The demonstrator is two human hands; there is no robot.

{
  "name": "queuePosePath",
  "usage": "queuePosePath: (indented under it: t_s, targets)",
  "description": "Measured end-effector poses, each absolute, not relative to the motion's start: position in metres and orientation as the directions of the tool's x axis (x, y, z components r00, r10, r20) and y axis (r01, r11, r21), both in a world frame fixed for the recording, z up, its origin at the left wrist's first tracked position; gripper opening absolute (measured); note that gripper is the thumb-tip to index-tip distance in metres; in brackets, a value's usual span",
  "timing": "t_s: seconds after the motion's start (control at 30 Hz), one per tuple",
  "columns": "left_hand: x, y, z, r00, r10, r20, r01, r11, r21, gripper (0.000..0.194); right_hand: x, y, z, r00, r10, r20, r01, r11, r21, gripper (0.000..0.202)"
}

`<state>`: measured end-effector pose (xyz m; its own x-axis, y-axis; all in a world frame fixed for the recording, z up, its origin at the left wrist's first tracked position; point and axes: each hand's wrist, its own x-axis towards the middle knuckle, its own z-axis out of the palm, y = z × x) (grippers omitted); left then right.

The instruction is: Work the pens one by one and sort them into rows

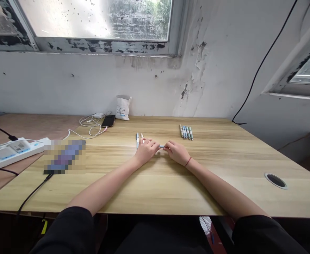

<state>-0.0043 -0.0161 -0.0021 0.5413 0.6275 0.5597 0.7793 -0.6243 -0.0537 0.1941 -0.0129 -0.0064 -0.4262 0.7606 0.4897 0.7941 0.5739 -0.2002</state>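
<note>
My left hand (147,150) and my right hand (176,151) meet over the middle of the wooden table (155,187), and together they pinch a thin light-blue pen (161,146) held level between their fingertips. Two more pens (138,138) lie just beyond my left hand, partly hidden by its fingers. A row of several pens (186,132) lies side by side further back, to the right of my right hand. A red string circles my right wrist.
A black phone (109,121) with a looped white cable (91,126) and a small white bag (122,107) sit at the back. A white power strip (9,151) lies at left. A round cable hole (276,180) is at right.
</note>
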Motion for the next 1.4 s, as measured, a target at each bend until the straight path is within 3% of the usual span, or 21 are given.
queuePosePath:
  t_s: [0.17,0.27,0.57,0.7,0.77,0.93,1.03,1.13,1.27,1.33,1.4]
  targets:
    - [-0.007,-0.013,-0.005,0.583,0.621,0.525,0.765,-0.636,-0.097,0.024,0.195,-0.013,-0.003,-0.477,0.764,0.435,0.655,0.639,-0.403,0.027]
    - [-0.006,-0.015,-0.004,0.612,0.586,0.531,0.747,-0.648,-0.146,0.023,0.196,-0.013,-0.003,-0.509,0.764,0.397,0.617,0.645,-0.451,0.03]
    - [-0.002,-0.019,-0.006,0.597,0.659,0.458,0.758,-0.65,-0.054,0.026,0.197,-0.013,-0.002,-0.569,0.628,0.531,0.7,0.708,-0.088,0.028]
    - [0.0,-0.021,-0.007,0.571,0.685,0.452,0.78,-0.624,-0.04,0.027,0.198,-0.012,-0.001,-0.613,0.608,0.504,0.694,0.72,-0.024,0.028]
    - [0.0,-0.021,-0.006,0.568,0.681,0.461,0.787,-0.614,-0.062,0.029,0.197,-0.012,0.0,-0.582,0.642,0.499,0.712,0.699,-0.069,0.026]
    - [-0.003,-0.02,-0.002,0.638,0.603,0.479,0.748,-0.633,-0.199,0.028,0.194,-0.016,0.0,-0.502,0.767,0.4,0.681,0.635,-0.364,0.024]
    - [-0.003,-0.021,0.001,0.672,0.581,0.459,0.725,-0.644,-0.245,0.03,0.193,-0.018,-0.002,-0.521,0.777,0.352,0.67,0.628,-0.395,0.023]
    - [0.002,-0.024,0.002,0.628,0.615,0.477,0.753,-0.636,-0.171,0.028,0.191,-0.017,-0.005,-0.479,0.764,0.433,0.74,0.616,-0.269,0.021]
    - [0.008,-0.024,0.004,0.502,0.721,0.478,0.806,-0.591,0.045,0.026,0.19,-0.013,-0.006,-0.476,0.695,0.538,0.796,0.601,-0.073,0.024]
    - [0.009,-0.023,0.004,0.479,0.748,0.459,0.809,-0.579,0.1,0.027,0.19,-0.012,-0.005,-0.463,0.674,0.575,0.79,0.608,-0.077,0.025]
    - [0.006,-0.022,0.004,0.491,0.743,0.455,0.799,-0.592,0.106,0.027,0.19,-0.012,-0.004,-0.425,0.678,0.6,0.747,0.637,-0.191,0.022]
